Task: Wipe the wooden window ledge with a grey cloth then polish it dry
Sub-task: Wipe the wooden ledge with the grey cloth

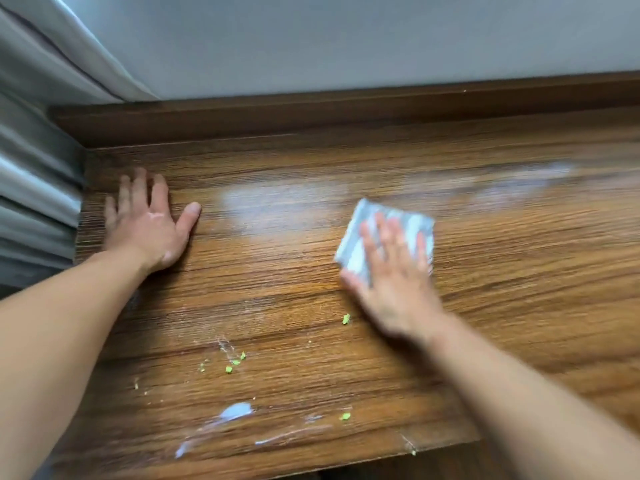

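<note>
Soft daylight glares off the wooden ledge [311,209]; right hand [394,282] motion-blurred.

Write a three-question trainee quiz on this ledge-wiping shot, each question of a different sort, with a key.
1. True or false: the left hand lies flat on the wooden ledge and holds nothing.
2. The right hand presses with straight fingers on: A) the grey cloth; B) a sponge; C) a spray bottle.
3. Fill in: the green crumbs and the white smear lie towards the ledge's ___ edge, on the camera's side of the cloth.

Key: 1 true; 2 A; 3 near.
</note>
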A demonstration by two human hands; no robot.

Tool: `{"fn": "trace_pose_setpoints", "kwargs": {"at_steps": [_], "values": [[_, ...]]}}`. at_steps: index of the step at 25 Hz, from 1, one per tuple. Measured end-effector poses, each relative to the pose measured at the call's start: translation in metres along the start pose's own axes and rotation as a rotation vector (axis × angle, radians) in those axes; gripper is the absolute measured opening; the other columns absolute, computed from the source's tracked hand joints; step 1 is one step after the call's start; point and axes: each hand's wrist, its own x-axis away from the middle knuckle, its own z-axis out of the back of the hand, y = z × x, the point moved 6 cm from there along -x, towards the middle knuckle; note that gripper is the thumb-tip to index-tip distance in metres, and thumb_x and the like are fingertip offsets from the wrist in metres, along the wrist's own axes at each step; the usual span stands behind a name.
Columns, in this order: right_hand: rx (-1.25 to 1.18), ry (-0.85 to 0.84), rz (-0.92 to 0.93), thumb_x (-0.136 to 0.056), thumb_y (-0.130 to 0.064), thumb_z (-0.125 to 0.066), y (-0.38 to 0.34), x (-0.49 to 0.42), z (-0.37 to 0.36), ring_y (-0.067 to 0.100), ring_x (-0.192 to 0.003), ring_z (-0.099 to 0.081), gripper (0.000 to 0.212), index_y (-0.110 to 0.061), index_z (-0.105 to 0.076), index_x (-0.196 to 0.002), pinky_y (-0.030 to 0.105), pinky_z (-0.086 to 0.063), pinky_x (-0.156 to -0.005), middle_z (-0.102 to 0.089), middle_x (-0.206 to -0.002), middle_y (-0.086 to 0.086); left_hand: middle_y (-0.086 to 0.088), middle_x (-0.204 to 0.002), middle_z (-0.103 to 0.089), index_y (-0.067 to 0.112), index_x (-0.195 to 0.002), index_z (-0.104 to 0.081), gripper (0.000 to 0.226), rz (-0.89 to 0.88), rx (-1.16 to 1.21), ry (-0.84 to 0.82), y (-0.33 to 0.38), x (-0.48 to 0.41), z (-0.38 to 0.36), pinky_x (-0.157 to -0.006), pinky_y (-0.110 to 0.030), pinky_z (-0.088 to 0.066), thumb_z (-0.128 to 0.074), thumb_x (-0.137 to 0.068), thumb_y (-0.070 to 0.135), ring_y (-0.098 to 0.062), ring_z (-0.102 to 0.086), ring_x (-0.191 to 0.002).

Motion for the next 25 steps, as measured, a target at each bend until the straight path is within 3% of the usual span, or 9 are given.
{"fn": "trace_pose_setpoints", "kwargs": {"at_steps": [3, 5, 11, 13, 16, 18, 20, 23, 25], "values": [[-0.032, -0.123, 0.424, -0.094, -0.08, -0.008, -0.097, 0.108, -0.039, 0.021, -0.157, 0.011, 0.091, -0.023, -0.013, -0.164, 0.056, 0.002, -0.122, -0.002, -0.172, 0.002, -0.007, -0.17, 0.005, 0.037, -0.159, -0.005, 0.077, -0.008, -0.04, -0.072, 0.014, 0.013, 0.003, -0.124, -0.055, -0.005, -0.018, -0.093, 0.074, -0.034, 0.004, -0.155], [-0.02, -0.23, 0.576, -0.093, -0.08, -0.006, -0.088, 0.112, -0.031, 0.016, -0.157, 0.011, 0.088, -0.028, -0.01, -0.164, 0.051, 0.005, -0.123, -0.001, -0.172, -0.003, -0.004, -0.17, 0.005, 0.05, -0.156, -0.002, 0.073, -0.079, -0.073, -0.113, 0.032, 0.025, 0.001, -0.123, -0.057, -0.007, -0.021, -0.091, 0.077, -0.035, 0.003, -0.155], [-0.033, -0.033, -0.088, -0.08, -0.088, 0.007, 0.064, -0.013, 0.027, 0.014, -0.156, 0.015, 0.101, -0.031, 0.0, -0.163, 0.049, 0.013, -0.124, 0.01, -0.172, -0.005, -0.002, -0.169, 0.014, 0.056, -0.152, 0.006, 0.08, -0.077, -0.07, -0.27, 0.042, 0.028, 0.003, -0.123, -0.059, -0.01, -0.03, -0.086, 0.083, -0.034, 0.008, -0.155], [0.025, -0.006, -0.025, -0.083, -0.085, 0.01, 0.02, 0.031, -0.005, 0.018, -0.157, 0.016, 0.1, -0.027, 0.001, -0.164, 0.055, 0.01, -0.125, 0.011, -0.172, -0.001, -0.001, -0.169, 0.015, 0.056, -0.152, 0.007, 0.079, -0.076, -0.068, -0.272, 0.04, 0.027, 0.003, -0.122, -0.06, -0.01, -0.03, -0.087, 0.083, -0.034, 0.009, -0.155], [-0.027, -0.082, 0.328, -0.096, -0.078, -0.014, -0.084, 0.146, -0.052, 0.019, -0.158, 0.009, 0.087, -0.025, -0.011, -0.164, 0.057, -0.002, -0.123, -0.001, -0.172, -0.001, -0.002, -0.169, 0.014, 0.056, -0.153, 0.006, 0.08, -0.08, -0.061, -0.278, 0.04, 0.029, 0.006, -0.122, -0.06, -0.01, -0.031, -0.087, 0.082, -0.035, 0.009, -0.155], [-0.011, -0.134, 0.444, -0.098, -0.076, -0.019, -0.085, 0.165, -0.055, 0.015, -0.158, 0.007, 0.081, -0.029, -0.013, -0.164, 0.053, -0.001, -0.123, -0.004, -0.172, -0.005, -0.003, -0.169, 0.013, 0.055, -0.153, 0.004, 0.08, -0.066, -0.049, -0.272, 0.043, 0.028, 0.008, -0.122, -0.061, -0.011, -0.033, -0.087, 0.081, -0.035, 0.008, -0.155], [-0.031, -0.083, 0.269, -0.094, -0.081, -0.009, -0.025, 0.144, -0.037, 0.011, -0.157, 0.012, 0.083, -0.034, -0.007, -0.164, 0.053, 0.002, -0.125, 0.003, -0.172, -0.01, -0.004, -0.169, 0.011, 0.054, -0.153, 0.003, 0.079, -0.084, -0.049, -0.266, 0.049, 0.029, 0.007, -0.122, -0.061, -0.012, -0.035, -0.089, 0.079, -0.037, 0.007, -0.154], [-0.17, -0.023, -0.226, -0.083, -0.089, 0.004, 0.09, 0.148, -0.019, 0.007, -0.156, 0.011, 0.095, -0.037, -0.006, -0.162, 0.053, 0.006, -0.126, 0.003, -0.172, -0.01, -0.007, -0.17, 0.007, 0.054, -0.154, 0.001, 0.073, -0.171, -0.076, -0.241, 0.047, 0.032, 0.001, -0.122, -0.059, -0.014, -0.033, -0.092, 0.075, -0.042, 0.003, -0.154], [-0.18, 0.037, -0.411, -0.082, -0.09, 0.003, 0.109, 0.182, -0.026, 0.012, -0.157, 0.007, 0.1, -0.033, -0.009, -0.163, 0.055, 0.003, -0.125, 0.0, -0.173, -0.005, -0.007, -0.17, 0.005, 0.055, -0.153, 0.001, 0.072, -0.237, -0.107, -0.232, 0.04, 0.036, -0.003, -0.123, -0.057, -0.015, -0.031, -0.092, 0.074, -0.043, 0.001, -0.153]]}}
